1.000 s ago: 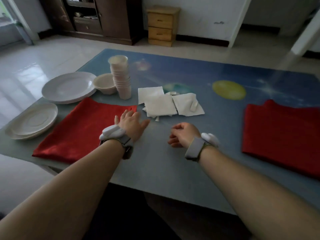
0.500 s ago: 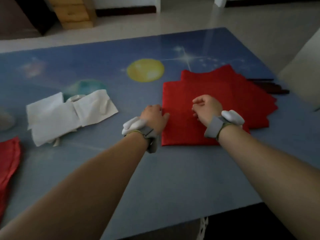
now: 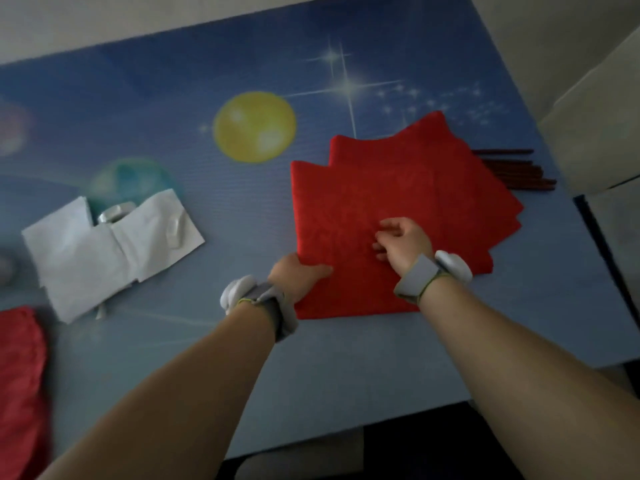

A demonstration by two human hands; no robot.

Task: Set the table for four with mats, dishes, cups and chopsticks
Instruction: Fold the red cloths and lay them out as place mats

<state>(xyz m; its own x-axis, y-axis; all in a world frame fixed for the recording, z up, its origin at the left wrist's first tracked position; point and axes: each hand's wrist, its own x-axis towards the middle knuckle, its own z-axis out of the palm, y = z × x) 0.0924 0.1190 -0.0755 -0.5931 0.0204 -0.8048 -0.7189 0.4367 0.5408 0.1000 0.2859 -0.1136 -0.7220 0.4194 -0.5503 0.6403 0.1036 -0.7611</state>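
While the mats are being dealt with: the top of the fanned stack of red mats [image 3: 381, 202] is being worked on at the right of the tabletop [image 3: 242, 358].
Left hand [image 3: 298, 277]: the near-left edge of the top mat is being gripped, thumb on top, fingers hidden underneath.
Right hand [image 3: 403, 239]: the cloth is being pinched or pressed by curled fingers; which, cannot be told.
Progress: one red mat [image 3: 19, 375] is already lying at the far left edge; the stacked mats are waiting to be spread.
Chopsticks [image 3: 512, 171]: dark sticks are lying just beyond the stack, not yet laid out.
Napkins [image 3: 110, 251]: white squares are sitting left of centre.
Remaining: dishes and cups are not being shown here; most of the setting is judged undone.
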